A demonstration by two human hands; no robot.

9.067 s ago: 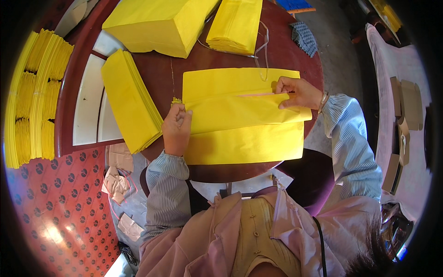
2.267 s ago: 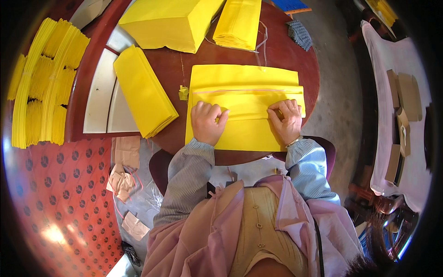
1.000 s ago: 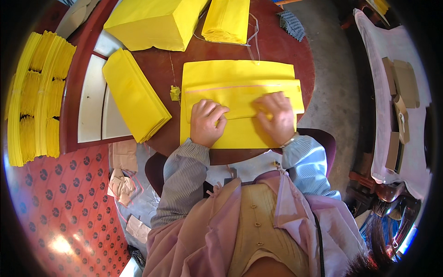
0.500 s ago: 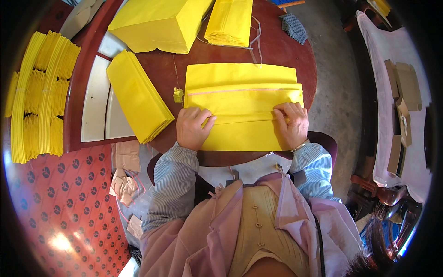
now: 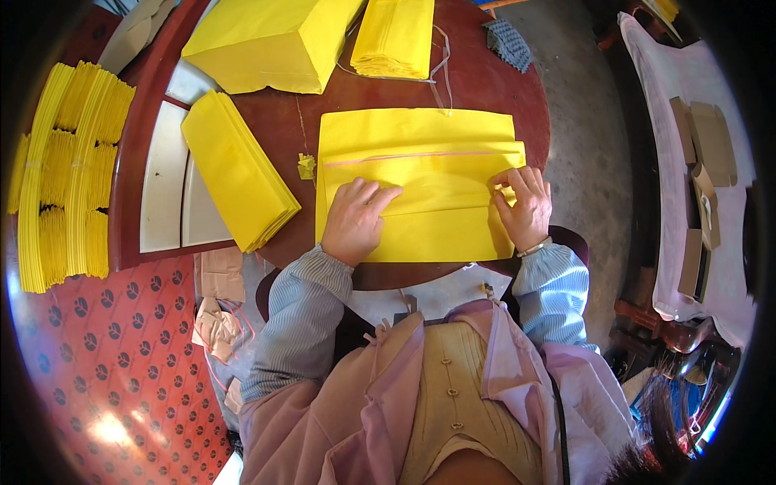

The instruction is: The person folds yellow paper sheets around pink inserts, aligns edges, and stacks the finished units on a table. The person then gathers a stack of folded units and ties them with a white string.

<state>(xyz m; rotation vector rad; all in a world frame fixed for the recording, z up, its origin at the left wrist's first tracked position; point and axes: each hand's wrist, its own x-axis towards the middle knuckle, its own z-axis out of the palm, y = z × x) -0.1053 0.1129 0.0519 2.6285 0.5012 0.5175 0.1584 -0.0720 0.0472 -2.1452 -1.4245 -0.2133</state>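
A folded yellow sheet (image 5: 420, 238), paper-like, lies flat on the dark red round table (image 5: 485, 97) in front of me. A raised fold crosses it, with a thin pink line along its upper part. My left hand (image 5: 356, 218) rests over the left half, its fingers stretched out and lying along the fold. At the right edge, my right hand (image 5: 527, 206) is curled, thumb and forefinger tips close together at the fold. What lies between those tips is too small to see clearly, but they touch the sheet.
A long stack of folded yellow sheets (image 5: 238, 170) lies to the left. Behind are a large yellow block-shaped bundle (image 5: 259, 48) and another yellow stack (image 5: 394, 40) with a clear strap. More yellow bundles (image 5: 69, 178) stand far left. Open cardboard boxes (image 5: 699, 186) sit on a cloth-covered surface at right.
My left hand has slid inward and up onto the fold, its fingers straightening. My right hand has shifted slightly right, thumb and forefinger drawn together. The sheet stays flat in place.
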